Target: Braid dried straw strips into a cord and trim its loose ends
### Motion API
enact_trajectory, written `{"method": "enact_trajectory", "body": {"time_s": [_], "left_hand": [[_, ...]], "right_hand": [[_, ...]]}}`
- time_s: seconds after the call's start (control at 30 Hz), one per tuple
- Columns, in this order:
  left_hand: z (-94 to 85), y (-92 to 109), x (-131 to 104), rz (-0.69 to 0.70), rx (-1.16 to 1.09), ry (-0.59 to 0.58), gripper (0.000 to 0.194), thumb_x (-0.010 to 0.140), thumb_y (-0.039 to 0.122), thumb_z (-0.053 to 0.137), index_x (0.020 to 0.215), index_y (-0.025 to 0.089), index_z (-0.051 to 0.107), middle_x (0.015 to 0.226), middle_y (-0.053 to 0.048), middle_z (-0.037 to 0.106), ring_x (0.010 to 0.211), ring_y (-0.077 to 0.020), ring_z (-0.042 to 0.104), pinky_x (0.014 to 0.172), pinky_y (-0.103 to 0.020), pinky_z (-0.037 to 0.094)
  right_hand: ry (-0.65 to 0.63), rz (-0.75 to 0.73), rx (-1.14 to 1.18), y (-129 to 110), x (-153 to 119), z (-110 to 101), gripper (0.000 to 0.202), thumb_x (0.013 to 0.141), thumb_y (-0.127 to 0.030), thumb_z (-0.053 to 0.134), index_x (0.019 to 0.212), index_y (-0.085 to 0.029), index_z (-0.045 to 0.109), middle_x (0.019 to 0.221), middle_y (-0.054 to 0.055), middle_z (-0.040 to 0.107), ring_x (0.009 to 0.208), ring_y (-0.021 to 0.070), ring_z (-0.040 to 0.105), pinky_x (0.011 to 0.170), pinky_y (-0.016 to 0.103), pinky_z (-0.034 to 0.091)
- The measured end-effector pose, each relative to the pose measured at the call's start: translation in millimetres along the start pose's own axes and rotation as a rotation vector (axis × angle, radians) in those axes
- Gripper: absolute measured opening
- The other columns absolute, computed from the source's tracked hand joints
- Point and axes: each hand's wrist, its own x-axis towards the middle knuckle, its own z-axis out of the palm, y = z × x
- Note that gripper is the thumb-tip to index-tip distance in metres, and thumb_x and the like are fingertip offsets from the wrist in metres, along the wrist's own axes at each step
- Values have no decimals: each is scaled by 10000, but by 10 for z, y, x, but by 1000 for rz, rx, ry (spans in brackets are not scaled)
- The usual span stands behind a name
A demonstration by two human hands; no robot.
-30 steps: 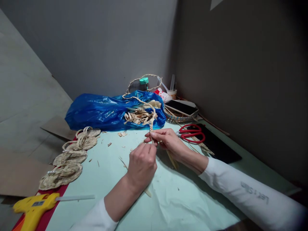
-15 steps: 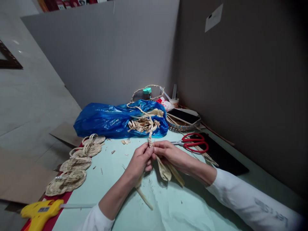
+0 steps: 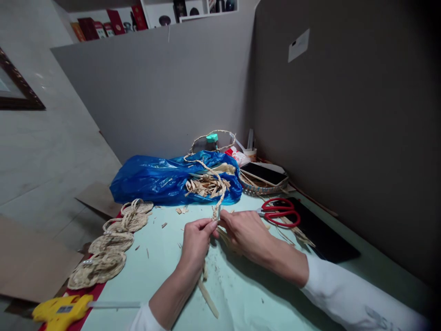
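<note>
A pale braided cord (image 3: 221, 189) of dried husk runs from my fingers up over a blue plastic bag and curls into a loop behind it. My left hand (image 3: 197, 239) pinches the near end of the braid between thumb and fingers. Close beside it, my right hand (image 3: 246, 230) has its fingers curled on the strands at the same spot; its fingertips are partly hidden. Loose husk strips (image 3: 207, 296) hang below my hands onto the table. The blue bag (image 3: 148, 177) lies open toward me, with cut husk pieces (image 3: 206, 186) in its mouth.
Red-handled scissors (image 3: 280, 214) lie right of my hands by a black flat mat (image 3: 324, 234). A phone (image 3: 264, 174) rests on a round basket (image 3: 257, 189). Several woven sandal-shaped pieces (image 3: 112, 243) line the left edge, near a yellow glue gun (image 3: 64, 311). Grey panels (image 3: 155, 92) stand behind.
My right hand has turned over more, its back now covering the strips that hung below it. The camera view has tilted up slightly, showing more of the shelf. My left hand keeps its pinch.
</note>
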Motion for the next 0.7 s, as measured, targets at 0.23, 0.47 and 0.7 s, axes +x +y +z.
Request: {"method": "enact_trajectory", "body": {"time_s": [0.23,0.47,0.7], "left_hand": [[17,34,-62,-125,-150,18,249,592,355,726,601,119,646,369,93,297,366,-31,187,415,-210,83],[-14,61,-57,-192,-215,73,280,554,319,751,715,92,725,384,63,391,383,-33,250,431,-204,92],[-10,62,-94,-232,-260,63,290,533,270,750,744,71,742,486,22,517,415,-34,315,412,-199,121]], "right_hand": [[-60,-31,-28,-251,-127,9,183,830,-133,449,973,-147,562,753,94,694,645,225,639,520,336,148],[137,-333,-246,-268,-181,259,161,842,-56,497,988,-108,541,855,99,670,683,217,631,522,332,326],[194,-428,-269,-303,-232,290,117,841,-45,500,891,-105,587,793,91,644,682,231,607,547,335,392]]}}
